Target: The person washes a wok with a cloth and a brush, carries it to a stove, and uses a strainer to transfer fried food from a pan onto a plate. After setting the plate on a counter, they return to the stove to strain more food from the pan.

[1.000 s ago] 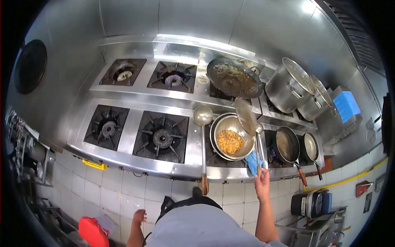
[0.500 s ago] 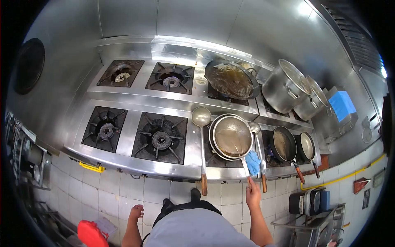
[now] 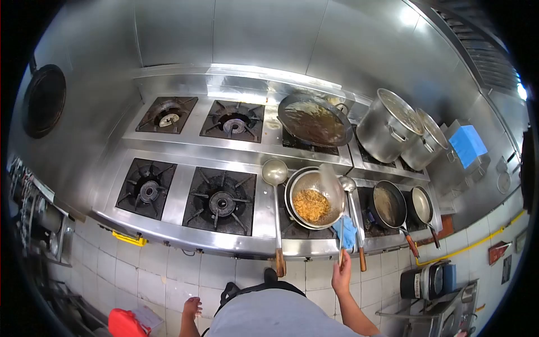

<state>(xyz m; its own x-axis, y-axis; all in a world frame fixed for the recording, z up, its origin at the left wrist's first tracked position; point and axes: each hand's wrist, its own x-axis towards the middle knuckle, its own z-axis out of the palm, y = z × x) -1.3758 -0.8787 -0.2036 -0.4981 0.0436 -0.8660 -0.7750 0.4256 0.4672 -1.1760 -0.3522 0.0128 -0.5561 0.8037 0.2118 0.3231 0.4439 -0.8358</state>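
My right hand (image 3: 341, 274) is closed around the wooden handle of a round strainer (image 3: 330, 181), whose head is tilted up and smeared by motion at the right side of the pan. Golden-brown fried bits (image 3: 310, 206) lie in the metal pan (image 3: 301, 181), which sits on a front burner. A blue cloth (image 3: 346, 231) is by the pan's handle, just beyond my right hand. On either side of the pan rest a large ladle (image 3: 274, 172) and a smaller ladle (image 3: 347, 184) with wooden handles. My left hand (image 3: 192, 306) hangs away from the stove, fingers loosely curled, holding nothing visible.
A wok (image 3: 315, 121) with oily liquid stands behind the pan. Tall stockpots (image 3: 389, 128) are at the back right. Frying pans (image 3: 389, 204) sit at the front right. Cast-iron burners (image 3: 219, 201) fill the left side. A red stool (image 3: 126, 323) stands at lower left.
The strainer, which lay flat across the pan, has been tipped up toward the right by my right hand, uncovering the fried bits. The view has shifted slightly.
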